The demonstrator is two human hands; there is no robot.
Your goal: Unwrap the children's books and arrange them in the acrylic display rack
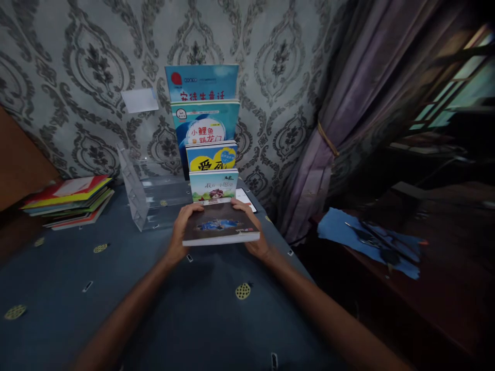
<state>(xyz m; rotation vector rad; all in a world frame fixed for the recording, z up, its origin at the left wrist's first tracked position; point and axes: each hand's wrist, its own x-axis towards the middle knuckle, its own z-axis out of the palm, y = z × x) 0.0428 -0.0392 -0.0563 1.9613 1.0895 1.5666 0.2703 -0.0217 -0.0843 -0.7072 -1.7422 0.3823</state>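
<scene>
Brown book (pixel 220 230) sits level, clamped between left fingers (pixel 190 210) and right fingers (pixel 243 205).

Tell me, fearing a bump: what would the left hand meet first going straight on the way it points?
Likely the front book in the clear rack, just beyond the left hand holding the dark book; depth unclear.

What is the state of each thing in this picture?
dark book: closed, held flat by both hands.
left hand: gripping the book's left edge.
right hand: gripping the book's right edge.
clear rack: upright.
four books: closed, standing stepped in the rack.
book pile: closed, lying flat.
curtain: drawn aside, tied back.
</scene>
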